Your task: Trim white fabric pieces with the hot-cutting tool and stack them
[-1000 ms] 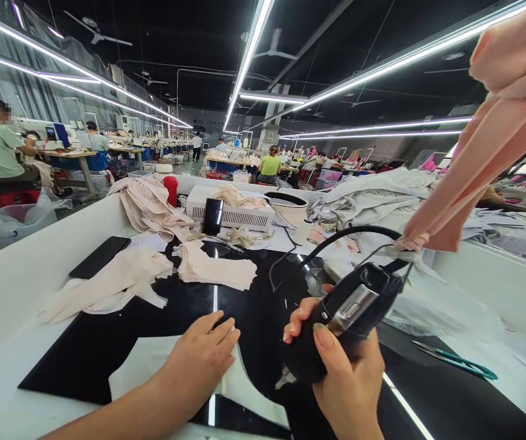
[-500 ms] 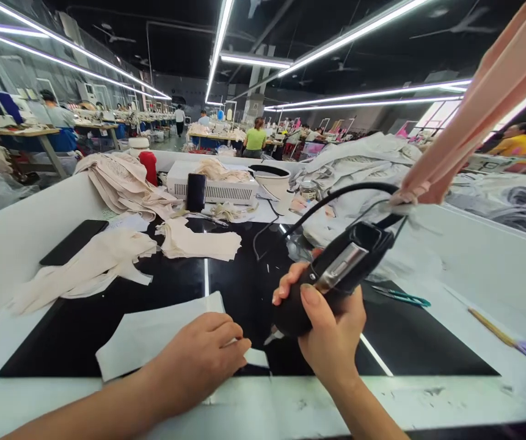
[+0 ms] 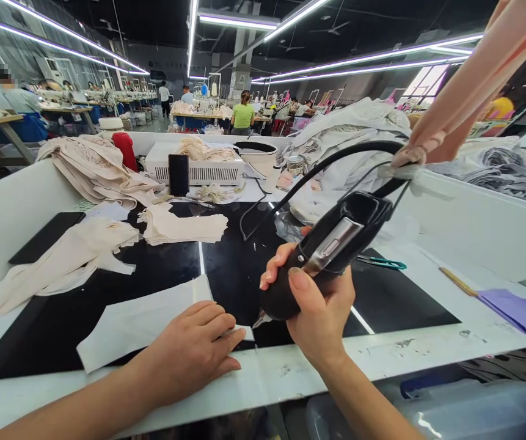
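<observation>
My right hand [image 3: 320,305] is wrapped round a black corded hand tool [image 3: 327,247] with a silver plate on its side. Its pointed metal tip [image 3: 261,318] angles down to the left, close to the narrow end of a white fabric piece [image 3: 146,318]; I cannot tell whether they touch. On that fabric lies my left hand [image 3: 198,342], fingers bent and close together, holding it down. A small end of the fabric shows past the index finger; the part under the palm is hidden. Beneath it is a glossy black board [image 3: 171,272].
Cream fabric pieces [image 3: 184,226], a dark phone [image 3: 179,175] and a white vented box [image 3: 219,171] stand behind. Green-handled snips [image 3: 382,263] lie right, near a purple cloth [image 3: 517,310]. The tool's black cable [image 3: 327,171] hangs from pink fabric [image 3: 482,79].
The camera view has shifted, so more of the table's front edge shows. The tool's tip has come nearer the fabric's end. My left hand's thumb now shows apart from the index finger.
</observation>
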Action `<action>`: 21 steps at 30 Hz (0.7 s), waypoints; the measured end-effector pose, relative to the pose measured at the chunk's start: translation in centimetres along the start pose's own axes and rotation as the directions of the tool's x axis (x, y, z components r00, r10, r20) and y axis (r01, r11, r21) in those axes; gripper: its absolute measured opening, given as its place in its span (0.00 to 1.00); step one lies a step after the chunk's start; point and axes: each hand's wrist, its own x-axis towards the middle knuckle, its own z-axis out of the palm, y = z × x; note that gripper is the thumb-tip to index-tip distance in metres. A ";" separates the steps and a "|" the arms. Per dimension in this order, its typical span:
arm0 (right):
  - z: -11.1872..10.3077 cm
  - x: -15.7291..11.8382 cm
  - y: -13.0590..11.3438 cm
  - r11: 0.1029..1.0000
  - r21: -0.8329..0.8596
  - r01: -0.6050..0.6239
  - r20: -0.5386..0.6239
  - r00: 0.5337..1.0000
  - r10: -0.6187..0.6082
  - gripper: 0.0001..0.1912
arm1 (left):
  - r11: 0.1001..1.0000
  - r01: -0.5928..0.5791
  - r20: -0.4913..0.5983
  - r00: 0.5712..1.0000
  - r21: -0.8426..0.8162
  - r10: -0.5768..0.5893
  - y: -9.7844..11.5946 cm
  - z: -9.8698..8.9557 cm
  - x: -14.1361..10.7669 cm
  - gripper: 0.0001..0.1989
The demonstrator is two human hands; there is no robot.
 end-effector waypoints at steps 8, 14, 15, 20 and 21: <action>0.3 -0.1 0.4 1.000 0.003 -0.006 -0.008 1.000 0.006 0.16 | 1.000 -0.004 0.023 1.000 0.023 0.004 -0.1 0.0 -0.2 0.16; 0.3 -0.2 0.5 1.000 -0.009 -0.010 -0.005 1.000 0.010 0.17 | 0.999 0.003 0.034 0.999 0.032 -0.005 -0.1 0.2 -0.2 0.17; 0.3 -0.2 0.5 1.000 -0.008 -0.013 -0.006 1.000 0.013 0.18 | 0.999 0.007 0.051 0.999 0.034 -0.009 -0.1 0.1 -0.2 0.17; 0.3 -0.1 0.4 1.000 0.008 -0.007 -0.015 1.000 0.008 0.16 | 0.999 0.021 0.093 0.995 0.035 -0.024 -0.1 0.1 -0.2 0.17; 0.4 -0.1 0.4 1.000 0.005 -0.006 -0.017 1.000 0.007 0.17 | 0.999 0.023 0.092 0.995 0.031 -0.026 -0.1 0.0 -0.3 0.17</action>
